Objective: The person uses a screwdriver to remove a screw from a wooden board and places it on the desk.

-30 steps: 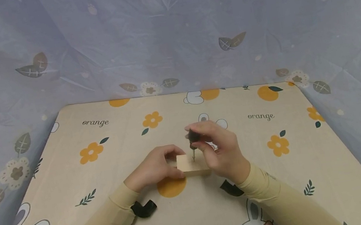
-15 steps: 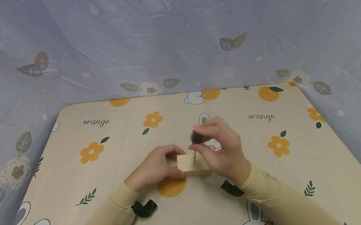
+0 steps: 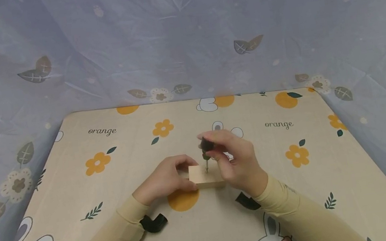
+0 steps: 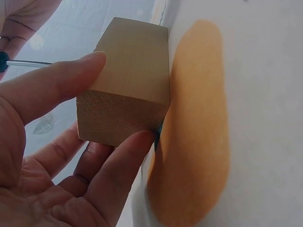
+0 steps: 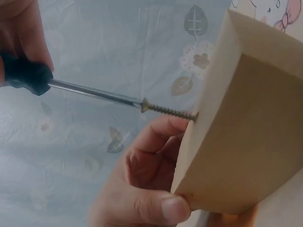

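Observation:
A pale wooden block [image 3: 201, 176] rests on the patterned table covering. My left hand [image 3: 166, 178] grips its left end, thumb on the near side and fingers at the far side. In the right wrist view a threaded screw [image 5: 170, 112] stands partly in the block's upper face, much of its thread showing. The tip of a screwdriver [image 5: 94, 91] with a dark green handle sits at the screw head. My right hand [image 3: 237, 157] pinches that handle between thumb and fingers, above the block. The block's right end is hidden behind this hand in the head view.
Black curved straps [image 3: 154, 223] show by both wrists. The table covering [image 3: 209, 233] bears printed oranges, flowers and rabbits. A grey-blue curtain [image 3: 181, 35] hangs behind the table and along its sides.
The fingers of my right hand shifted round the screwdriver handle, swinging right and then back left, and the handle leaned right before returning. My left hand and the block stayed in place.

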Demonstrator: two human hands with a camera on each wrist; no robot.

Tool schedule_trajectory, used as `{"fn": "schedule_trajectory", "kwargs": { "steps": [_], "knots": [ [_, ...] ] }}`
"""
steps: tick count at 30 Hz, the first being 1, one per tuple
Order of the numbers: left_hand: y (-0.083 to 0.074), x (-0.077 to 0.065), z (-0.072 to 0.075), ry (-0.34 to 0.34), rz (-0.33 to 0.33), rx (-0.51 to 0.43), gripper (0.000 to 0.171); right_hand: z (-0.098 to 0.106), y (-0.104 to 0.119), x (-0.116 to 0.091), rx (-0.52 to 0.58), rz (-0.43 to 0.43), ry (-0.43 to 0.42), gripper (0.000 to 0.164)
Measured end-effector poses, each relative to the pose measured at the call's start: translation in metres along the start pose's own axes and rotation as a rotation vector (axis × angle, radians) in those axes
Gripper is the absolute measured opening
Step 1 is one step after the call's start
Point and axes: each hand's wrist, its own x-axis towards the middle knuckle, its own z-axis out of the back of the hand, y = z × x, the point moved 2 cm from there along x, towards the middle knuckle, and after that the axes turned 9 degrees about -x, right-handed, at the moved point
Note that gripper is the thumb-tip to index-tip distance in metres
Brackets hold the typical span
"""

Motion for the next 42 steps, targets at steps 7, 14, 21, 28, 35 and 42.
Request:
{"fn": "schedule_trajectory", "kwargs": {
  "steps": [7,14,21,28,35,42],
  "knots": [
    [0.0013,-0.0001,-0.0005,0.001,0.014,0.003,0.041,-0.0002,-0.0017,0.001,0.012,-0.006,-0.015,0.044],
    [0.0017,0.0006,-0.0001,0.003,0.008,-0.004,0.04,0.0,-0.0013,0.0006,-0.03,0.028,-0.045,0.041],
    [0.0038,0.0009,0.0002,0.0,0.013,0.001,0.04,0.0004,0.0004,0.0016,-0.04,0.034,-0.048,0.045],
    [0.0033,0.0011,0.0007,0.001,-0.001,-0.001,0.041,0.0003,0.0037,0.0026,-0.029,0.032,-0.005,0.044],
    [0.0015,0.0015,0.0009,0.003,-0.007,-0.002,0.041,0.0003,0.0035,0.0012,-0.066,0.046,0.032,0.04],
    [0.0041,0.0018,0.0004,0.004,0.009,0.007,0.041,0.0,-0.0043,-0.001,-0.027,-0.046,0.015,0.052]
  ]
}}
